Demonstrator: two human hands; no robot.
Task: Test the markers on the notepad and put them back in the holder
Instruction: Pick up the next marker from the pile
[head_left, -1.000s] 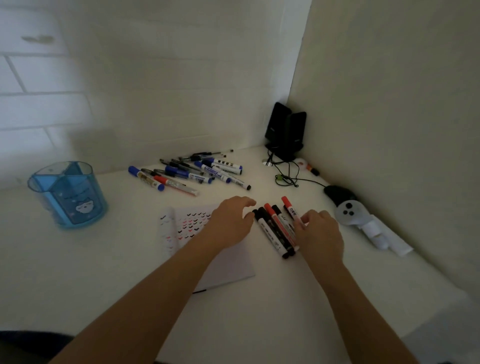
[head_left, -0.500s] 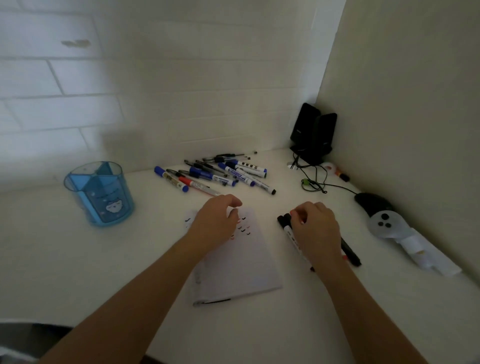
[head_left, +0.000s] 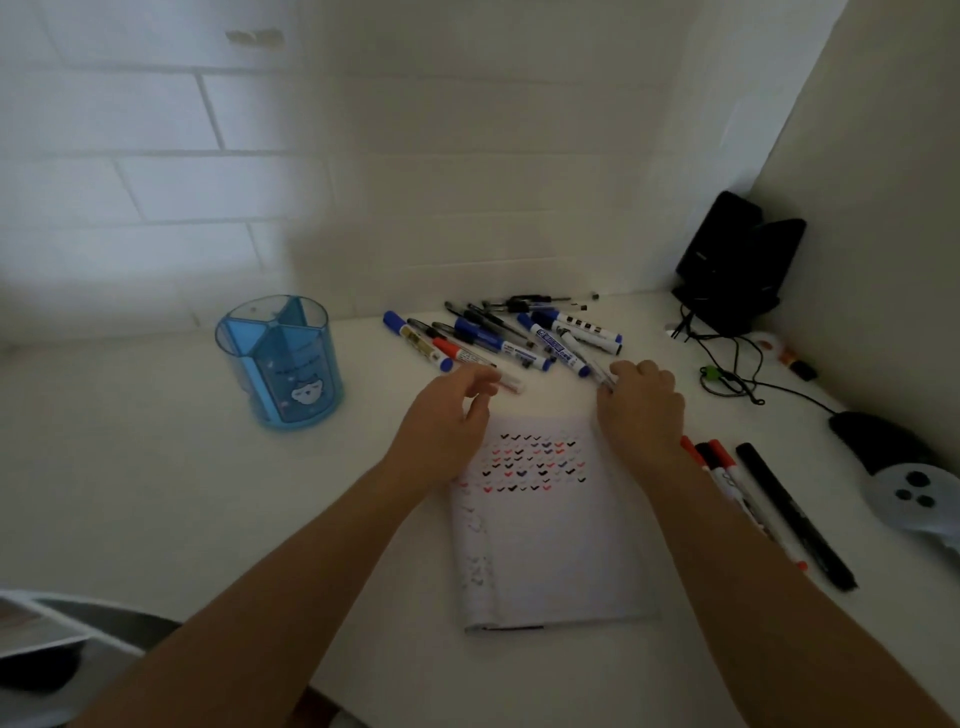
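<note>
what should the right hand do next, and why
Probably pinch and lift the thin pen at the pile's near edge, then bring it to the notepad. The right hand has its fingertips at that pen's end, and the checkmarked page lies right beside it.

bare desk (head_left: 130, 467) left, marker pile (head_left: 498, 338) behind notepad (head_left: 545, 519)

One blue holder (head_left: 280, 364), one notepad (head_left: 550, 551), and right of it four markers (head_left: 722, 462) showing: two red-capped, two black-capped. Back there, one tangled pile of pens and markers (head_left: 519, 338), too overlapped to count, and in the corner two black speakers (head_left: 727, 260), one black mouse (head_left: 872, 436), one white controller (head_left: 914, 499).
</note>
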